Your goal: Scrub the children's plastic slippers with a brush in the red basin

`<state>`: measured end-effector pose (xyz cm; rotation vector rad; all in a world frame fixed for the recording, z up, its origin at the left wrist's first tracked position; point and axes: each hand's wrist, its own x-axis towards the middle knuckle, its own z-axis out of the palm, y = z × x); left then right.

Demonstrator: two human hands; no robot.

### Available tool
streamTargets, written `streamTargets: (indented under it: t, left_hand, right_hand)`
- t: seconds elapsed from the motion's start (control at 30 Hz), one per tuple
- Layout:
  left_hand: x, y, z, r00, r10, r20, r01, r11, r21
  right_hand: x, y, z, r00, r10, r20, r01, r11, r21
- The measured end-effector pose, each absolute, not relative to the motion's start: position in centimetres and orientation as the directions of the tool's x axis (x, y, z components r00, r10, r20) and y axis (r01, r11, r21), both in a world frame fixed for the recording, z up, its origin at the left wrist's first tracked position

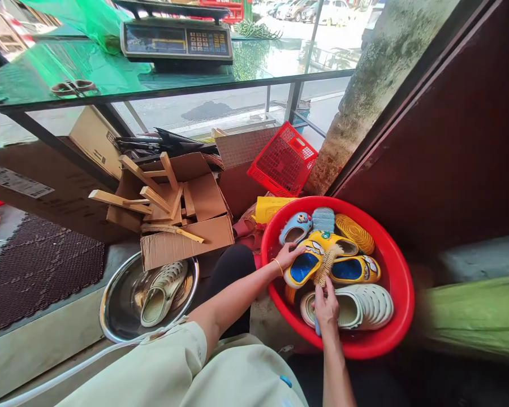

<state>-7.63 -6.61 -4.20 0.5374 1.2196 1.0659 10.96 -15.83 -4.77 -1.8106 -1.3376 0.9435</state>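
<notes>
My left hand (289,257) grips the side of a yellow clog (320,244) with a blue inside and a cartoon face. My right hand (326,305) is closed round the handle of a scrubbing brush (327,264), whose pale bristles lie against the yellow clog. Both hands are over a red basin (402,288). Also in it are another yellow clog (367,268), a white clog (371,305) near my right wrist, a light blue clog (296,228), a blue-soled one (323,219) and a clog with its yellow sole up (354,233).
A steel basin (110,305) with a white clog (163,294) stands at left. Behind it, a cardboard box (186,249) carries a wooden stool (152,195). A red crate (284,161) leans near the pillar. Above is a glass counter (186,79) with a scale (176,42).
</notes>
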Motion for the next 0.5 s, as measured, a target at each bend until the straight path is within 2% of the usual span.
streamTargets:
  t: [0.1,0.27,0.4,0.5]
  left_hand:
    - [-8.0,-6.1,-3.9,-0.100,0.868,-0.486,-0.222,0.457,0.861]
    - [-8.0,-5.7,-3.8,-0.141,0.872,-0.469,-0.137,0.452,0.881]
    - [-7.8,-6.4,-3.8,-0.023,0.931,-0.363,-0.056,0.361,0.931]
    - [-7.7,-6.7,-3.8,0.051,0.959,-0.278,-0.093,0.281,0.955]
  right_hand:
    - [11.4,-15.8,-4.4,0.150,0.978,-0.146,0.474,-0.201,-0.858]
    - [12.0,-16.5,-2.9,0.004,0.997,-0.078,0.585,-0.066,-0.808]
    - [11.4,-16.0,-1.9,-0.022,0.999,0.039,0.686,0.043,-0.727]
    - [10.9,-14.2,-1.0,-0.007,0.995,0.097,0.739,0.071,-0.670]
